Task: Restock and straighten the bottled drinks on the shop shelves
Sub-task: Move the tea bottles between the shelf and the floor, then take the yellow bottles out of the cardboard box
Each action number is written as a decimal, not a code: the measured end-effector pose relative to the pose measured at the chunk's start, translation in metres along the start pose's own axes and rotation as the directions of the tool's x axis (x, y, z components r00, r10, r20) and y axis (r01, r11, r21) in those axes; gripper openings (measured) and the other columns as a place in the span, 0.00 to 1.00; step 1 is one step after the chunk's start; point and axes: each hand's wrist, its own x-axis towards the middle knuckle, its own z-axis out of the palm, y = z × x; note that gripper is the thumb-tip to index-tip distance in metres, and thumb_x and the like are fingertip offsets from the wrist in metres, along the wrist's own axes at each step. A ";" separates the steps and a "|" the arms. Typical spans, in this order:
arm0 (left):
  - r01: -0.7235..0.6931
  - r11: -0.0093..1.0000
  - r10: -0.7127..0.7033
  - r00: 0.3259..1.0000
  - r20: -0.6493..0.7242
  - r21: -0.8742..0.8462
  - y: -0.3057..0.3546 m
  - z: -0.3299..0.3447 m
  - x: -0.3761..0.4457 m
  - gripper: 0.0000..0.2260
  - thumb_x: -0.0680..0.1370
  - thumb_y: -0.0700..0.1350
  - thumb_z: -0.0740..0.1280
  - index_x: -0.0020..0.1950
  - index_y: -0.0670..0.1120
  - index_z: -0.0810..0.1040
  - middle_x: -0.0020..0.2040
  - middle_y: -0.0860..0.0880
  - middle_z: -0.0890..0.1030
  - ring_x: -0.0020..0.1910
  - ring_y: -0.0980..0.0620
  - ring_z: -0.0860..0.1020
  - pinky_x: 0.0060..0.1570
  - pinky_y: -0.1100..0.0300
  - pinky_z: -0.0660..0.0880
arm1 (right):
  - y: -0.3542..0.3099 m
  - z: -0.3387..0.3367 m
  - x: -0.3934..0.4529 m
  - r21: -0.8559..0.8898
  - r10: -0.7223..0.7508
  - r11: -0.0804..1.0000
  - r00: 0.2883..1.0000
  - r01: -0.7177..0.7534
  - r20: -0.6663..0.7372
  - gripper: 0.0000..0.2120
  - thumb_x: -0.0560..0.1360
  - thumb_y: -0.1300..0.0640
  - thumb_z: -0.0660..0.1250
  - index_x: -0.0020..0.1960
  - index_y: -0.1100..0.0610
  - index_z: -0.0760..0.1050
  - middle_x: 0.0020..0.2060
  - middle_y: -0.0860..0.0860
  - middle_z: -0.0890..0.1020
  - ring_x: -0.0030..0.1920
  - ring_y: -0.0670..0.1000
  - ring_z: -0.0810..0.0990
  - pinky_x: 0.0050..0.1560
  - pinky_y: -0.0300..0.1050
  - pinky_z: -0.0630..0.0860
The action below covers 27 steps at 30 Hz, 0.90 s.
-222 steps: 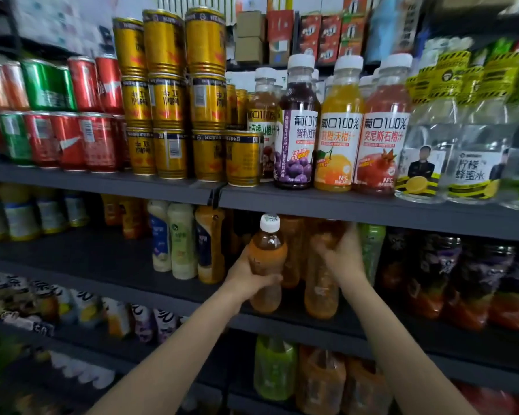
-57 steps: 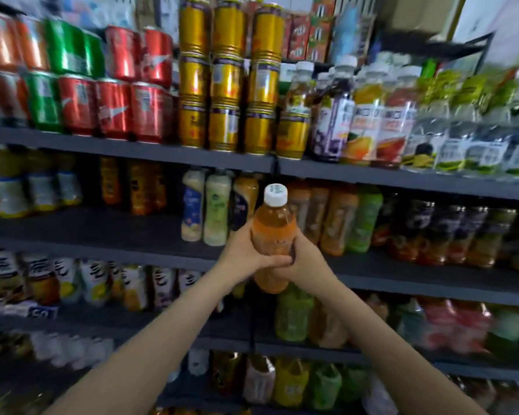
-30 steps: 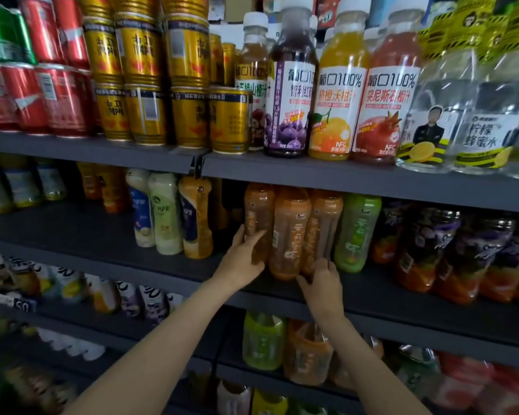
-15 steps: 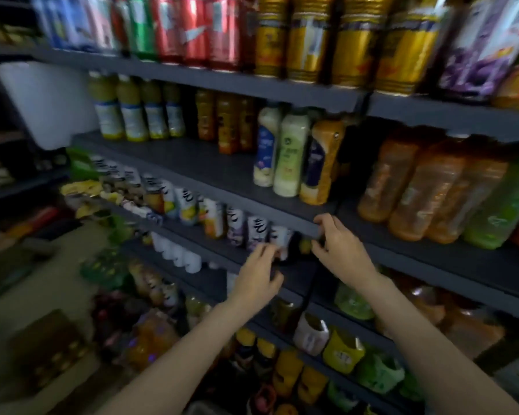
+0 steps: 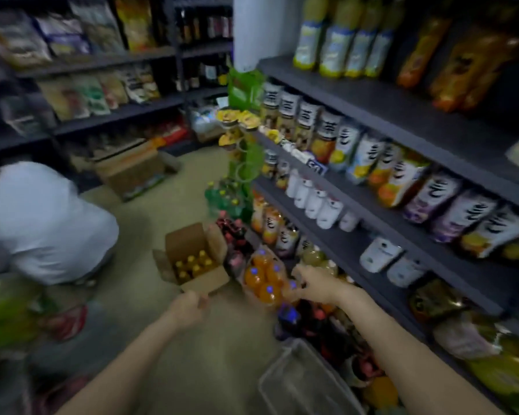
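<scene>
While both arms reach down over bare floor (image 5: 222, 354), the left hand (image 5: 186, 308) curls loosely just short of the open carton (image 5: 192, 259) of yellow-capped bottles (image 5: 192, 265); the right hand (image 5: 315, 284), blurred, hovers over shrink-wrapped orange bottles (image 5: 264, 280), its grip unclear.

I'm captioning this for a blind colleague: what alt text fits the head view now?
Both hands, left hand and right hand, reach down toward an open cardboard box of yellow-capped bottles on the shop floor, beside stocked drink shelves.

Dim shop aisle: beige floor (image 5: 150, 211), dark grey shelving (image 5: 402, 112) on rt & far wall, white pillar (image 5: 261, 28).
</scene>
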 end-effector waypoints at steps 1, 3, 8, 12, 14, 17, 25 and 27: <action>0.029 0.999 -0.030 0.999 -0.028 -0.035 -0.020 -0.013 0.003 0.12 0.79 0.41 0.62 0.61 0.39 0.76 0.61 0.43 0.77 0.61 0.46 0.75 0.59 0.59 0.69 | -0.016 0.003 0.014 -0.005 -0.008 1.000 1.000 0.008 0.006 0.13 0.75 0.56 0.65 0.56 0.63 0.71 0.54 0.58 0.77 0.55 0.57 0.76 0.52 0.47 0.70; 0.083 0.989 -0.095 0.991 -0.093 -0.127 -0.048 -0.033 0.007 0.11 0.79 0.40 0.61 0.58 0.36 0.76 0.56 0.42 0.78 0.58 0.43 0.76 0.56 0.56 0.71 | -0.041 0.005 0.042 -0.012 -0.008 1.000 1.000 0.008 0.015 0.13 0.75 0.58 0.64 0.57 0.63 0.70 0.58 0.61 0.76 0.59 0.58 0.75 0.56 0.46 0.70; 0.153 0.938 -0.218 0.959 -0.183 -0.312 -0.090 -0.052 0.023 0.10 0.78 0.41 0.62 0.57 0.39 0.75 0.49 0.42 0.78 0.49 0.44 0.78 0.50 0.53 0.75 | -0.069 0.013 0.104 -0.064 0.050 0.997 0.997 -0.047 0.058 0.18 0.75 0.52 0.65 0.61 0.60 0.70 0.57 0.57 0.76 0.59 0.57 0.74 0.58 0.45 0.70; 0.160 0.947 -0.217 0.958 -0.186 -0.278 -0.111 -0.066 0.054 0.13 0.78 0.43 0.63 0.61 0.42 0.71 0.48 0.46 0.77 0.47 0.49 0.76 0.42 0.62 0.69 | -0.078 0.020 0.162 -0.032 0.064 0.998 0.990 -0.060 0.128 0.11 0.75 0.56 0.64 0.56 0.57 0.71 0.50 0.54 0.75 0.53 0.55 0.75 0.48 0.40 0.69; 0.181 0.948 -0.231 0.956 -0.179 -0.261 -0.121 -0.079 0.082 0.13 0.78 0.42 0.63 0.62 0.43 0.70 0.50 0.45 0.78 0.48 0.49 0.76 0.41 0.64 0.69 | -0.082 0.021 0.199 -0.038 0.044 0.999 0.986 -0.038 0.158 0.09 0.76 0.56 0.64 0.54 0.56 0.71 0.48 0.54 0.74 0.55 0.56 0.76 0.46 0.41 0.68; 0.228 0.921 -0.297 0.935 -0.191 -0.317 -0.133 -0.098 0.132 0.14 0.77 0.40 0.64 0.62 0.41 0.70 0.49 0.45 0.78 0.46 0.50 0.76 0.44 0.62 0.71 | -0.084 0.023 0.259 -0.022 0.029 0.999 0.984 -0.025 0.178 0.11 0.76 0.57 0.63 0.57 0.59 0.71 0.52 0.57 0.76 0.59 0.57 0.75 0.47 0.40 0.68; 0.204 0.906 -0.265 0.956 -0.122 -0.370 -0.160 -0.105 0.267 0.16 0.77 0.39 0.64 0.64 0.44 0.68 0.51 0.48 0.76 0.52 0.50 0.77 0.51 0.57 0.74 | -0.099 0.078 0.429 0.038 0.075 0.995 0.968 -0.087 0.241 0.12 0.76 0.60 0.62 0.59 0.61 0.72 0.53 0.59 0.78 0.55 0.57 0.77 0.51 0.43 0.71; 0.173 0.942 -0.207 0.974 -0.091 -0.289 -0.184 -0.086 0.306 0.18 0.76 0.38 0.65 0.64 0.45 0.68 0.52 0.49 0.77 0.51 0.51 0.77 0.52 0.57 0.75 | -0.098 0.116 0.477 0.071 0.070 0.993 0.966 -0.090 0.249 0.14 0.76 0.58 0.64 0.61 0.60 0.72 0.54 0.58 0.78 0.56 0.57 0.77 0.51 0.43 0.70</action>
